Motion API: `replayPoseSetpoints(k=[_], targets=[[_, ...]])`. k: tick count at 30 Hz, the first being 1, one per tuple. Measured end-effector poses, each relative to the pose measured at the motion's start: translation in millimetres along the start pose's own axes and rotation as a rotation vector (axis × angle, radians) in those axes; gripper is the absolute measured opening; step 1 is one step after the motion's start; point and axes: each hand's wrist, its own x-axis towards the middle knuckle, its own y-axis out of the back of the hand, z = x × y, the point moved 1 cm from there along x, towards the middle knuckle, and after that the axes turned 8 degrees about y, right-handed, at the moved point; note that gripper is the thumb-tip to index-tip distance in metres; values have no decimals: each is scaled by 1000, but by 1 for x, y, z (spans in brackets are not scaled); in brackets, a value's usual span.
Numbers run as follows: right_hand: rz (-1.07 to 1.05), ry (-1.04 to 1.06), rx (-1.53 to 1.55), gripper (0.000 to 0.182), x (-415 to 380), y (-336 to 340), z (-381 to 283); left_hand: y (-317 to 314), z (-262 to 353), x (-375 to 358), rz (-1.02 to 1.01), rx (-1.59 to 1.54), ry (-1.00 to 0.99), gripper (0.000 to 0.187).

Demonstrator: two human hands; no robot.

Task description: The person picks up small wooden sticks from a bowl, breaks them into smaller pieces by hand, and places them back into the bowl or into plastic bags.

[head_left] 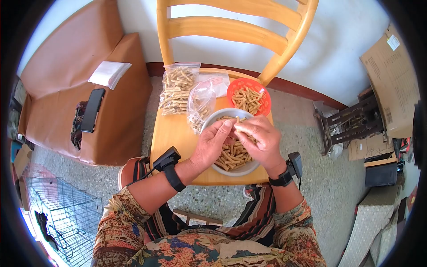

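My left hand (211, 143) and my right hand (263, 137) meet above a grey bowl (239, 172) on the wooden chair seat. In the bowl lies a heap of short tan stick-shaped pieces (233, 156). Between the thumb and forefinger of my right hand is one such stick piece (238, 119). My left hand's thumb and fingers are pressed together close beside it; whatever they grip is hidden. Just behind the bowl stands a red plastic basket (268, 101) with more pieces. To its left are a full clear bag (179, 86) and a partly filled clear bag (200, 104).
The wooden chair (229, 30) backs onto a white wall. At left, a brown sofa (113, 124) carries a phone (93, 110) and a stack of clear bags (109, 74). A wire cage (66, 213) sits lower left. Cardboard boxes (391, 80) stand at right.
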Motion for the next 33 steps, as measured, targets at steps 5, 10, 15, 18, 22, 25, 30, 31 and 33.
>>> replayPoseSetpoints(k=[5,10,15,18,22,25,30,31,33], targets=[[-90,88,18,28,2,-2,-6,4,-6,2,-91,-219,27,25],[-97,8,85,22,-4,3,-3,1,-5,1,-99,-77,-65,19],[-92,-1,74,19,-5,7,-2,-1,-3,1,-193,-123,-97,17],[-73,19,54,18,-5,9,-3,-3,1,1,-223,-5,-207,17],[-76,16,20,17,-6,11,-3,2,-2,4,-267,64,-264,15],[-85,19,7,18,-6,12,-4,2,-3,4,-272,106,-286,15],[-70,34,20,18,-5,14,-6,-1,-1,4,-255,134,-318,14],[-9,-10,46,20,-7,15,-7,-1,-1,3,-244,155,-330,14],[51,-51,73,21,-7,15,-8,-1,0,3,-230,176,-343,14]])
